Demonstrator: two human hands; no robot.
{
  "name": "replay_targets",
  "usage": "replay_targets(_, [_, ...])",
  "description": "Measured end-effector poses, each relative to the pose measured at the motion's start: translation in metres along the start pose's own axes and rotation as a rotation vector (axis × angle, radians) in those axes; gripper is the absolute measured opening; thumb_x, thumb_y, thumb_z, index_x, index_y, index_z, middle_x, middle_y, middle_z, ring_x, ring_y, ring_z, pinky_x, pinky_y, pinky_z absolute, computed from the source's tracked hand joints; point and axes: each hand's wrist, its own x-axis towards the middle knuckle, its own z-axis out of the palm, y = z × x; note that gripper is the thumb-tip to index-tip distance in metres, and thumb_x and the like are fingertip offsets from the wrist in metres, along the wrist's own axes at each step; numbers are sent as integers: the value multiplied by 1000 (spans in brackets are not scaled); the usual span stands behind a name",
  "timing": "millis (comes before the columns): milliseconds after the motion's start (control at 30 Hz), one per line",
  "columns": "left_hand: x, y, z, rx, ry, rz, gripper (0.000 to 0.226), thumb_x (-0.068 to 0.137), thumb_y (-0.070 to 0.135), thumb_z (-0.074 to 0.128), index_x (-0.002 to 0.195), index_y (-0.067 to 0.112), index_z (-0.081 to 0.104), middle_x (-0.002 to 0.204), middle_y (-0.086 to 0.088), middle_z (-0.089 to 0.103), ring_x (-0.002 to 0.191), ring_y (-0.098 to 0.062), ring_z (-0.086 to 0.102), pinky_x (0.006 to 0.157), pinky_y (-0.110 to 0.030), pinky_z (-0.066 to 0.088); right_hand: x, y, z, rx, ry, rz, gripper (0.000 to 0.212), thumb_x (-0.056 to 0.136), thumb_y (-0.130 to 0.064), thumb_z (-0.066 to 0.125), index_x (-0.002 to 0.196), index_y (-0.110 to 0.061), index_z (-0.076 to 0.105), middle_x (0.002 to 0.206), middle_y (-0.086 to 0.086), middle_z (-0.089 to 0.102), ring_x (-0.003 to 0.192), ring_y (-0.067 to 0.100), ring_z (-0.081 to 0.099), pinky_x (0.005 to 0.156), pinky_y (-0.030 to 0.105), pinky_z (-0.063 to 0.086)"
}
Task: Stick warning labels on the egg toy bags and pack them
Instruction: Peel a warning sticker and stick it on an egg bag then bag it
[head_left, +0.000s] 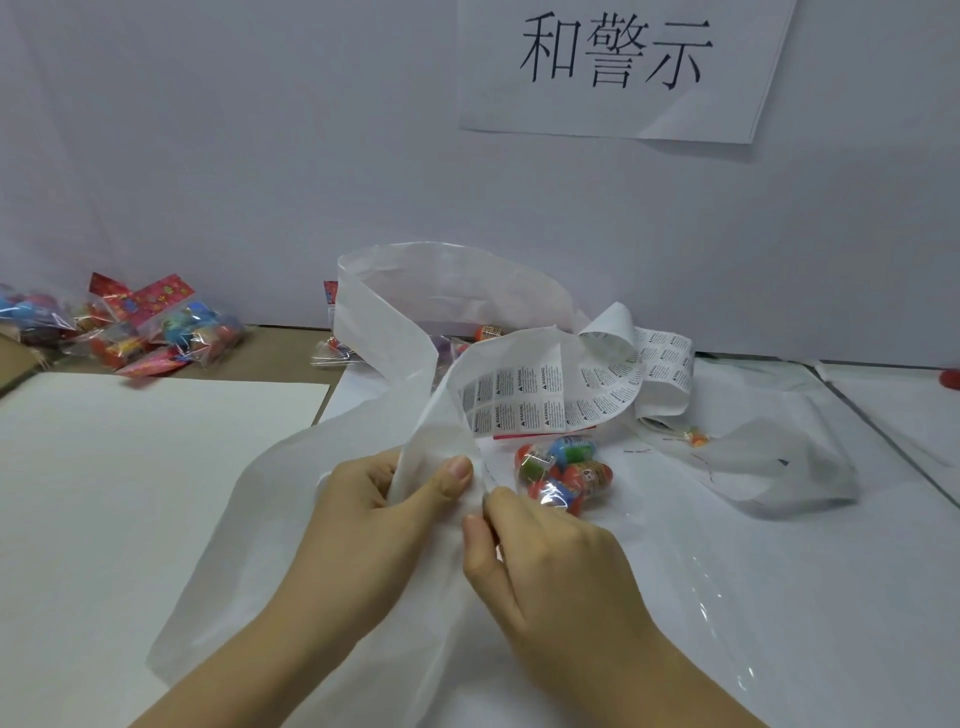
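Two hands work close to the camera. The left hand (374, 499) pinches the bare near end of a label strip (530, 395) between thumb and curled fingers. The right hand (545, 551) nips the same paper just beside it with thumb and forefinger; whether a label is caught between those fingertips is hard to make out. Beneath them spreads a white surface (130, 467), partly covered at right by clear plastic film (727, 597). The strip loops up and back toward the wall, with rows of small printed warning labels showing on its curl. A paper sign (613, 67) with large Chinese characters hangs on the wall above. A pile of egg toy bags (171, 327) lies at far left against the wall. One egg toy bag (563, 475) rests just beyond the right hand, under the strip's curl.
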Motion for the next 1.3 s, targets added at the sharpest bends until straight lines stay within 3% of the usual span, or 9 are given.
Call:
replay_targets(367, [-1,-1,2,53,-9,81,33,74,42,67,53,16,64,51,4,57,49,-7,49,46,-18,40,-2,10,-1,222,-36,117,25,88,-29,43,68,-27,29,54,-12,27,48,10,26,43,29,26])
replay_targets(533, [2,2,4,80,-29,89,35,84,28,67,49,27,68,45,10,55,43,2,46,43,-10,36,-4,18,-3,392,-87,221,21,86,-38,46,72,-24,50,58,-10,48,54,8,43,51,27,39])
replay_targets(667, [2,3,2,188,-22,51,30,82,36,69,57,21,68,47,8,57,44,-2,47,44,-14,36,-4,26,-7,592,-159,277,17,84,-41,49,73,-29,51,58,-19,49,51,4,42,51,12,30])
replay_targets(800, [14,2,-22,1051,360,517,20,72,27,85,84,19,72,65,-1,69,54,-25,62,46,-26,36,0,35,-7,757,-45,541,17,85,-28,55,69,-26,51,54,-15,48,48,3,38,49,12,32])
replay_targets(867, [23,2,-34,1268,512,548,69,57,13,93,120,9,67,99,-20,70,82,-39,62,60,-41,42,3,40,-7,776,-49,639,23,90,-21,58,69,-21,50,52,-7,47,47,6,36,46,20,34])
replay_targets(933, [28,-2,-38,1284,546,663,78,57,5,90,130,9,62,127,-27,58,114,-38,45,86,-49,33,4,40,-7,802,-72,720,26,91,-10,57,67,-15,50,51,-2,47,46,11,37,43,25,35])
replay_targets(1000, [25,-7,-28,1235,443,863,50,69,12,78,119,14,70,128,-21,60,119,-33,47,93,-44,29,3,38,-7,870,-111,786,26,93,-5,54,67,-9,49,49,-1,47,42,13,38,39,25,35])
replay_targets(1100, [14,-17,-2,1117,166,1009,32,77,37,68,102,17,73,106,-8,71,95,-27,63,83,-36,40,5,34,-11,972,-164,830,26,95,-6,48,70,-7,49,48,1,50,41,15,42,38,26,38])
replay_targets(1300, [15,-24,6,969,229,1179,29,75,26,76,94,20,55,81,0,70,71,-21,61,61,-31,47,6,28,-13,1055,-187,849,24,94,-6,50,70,-2,46,53,7,55,41,19,43,38,29,38])
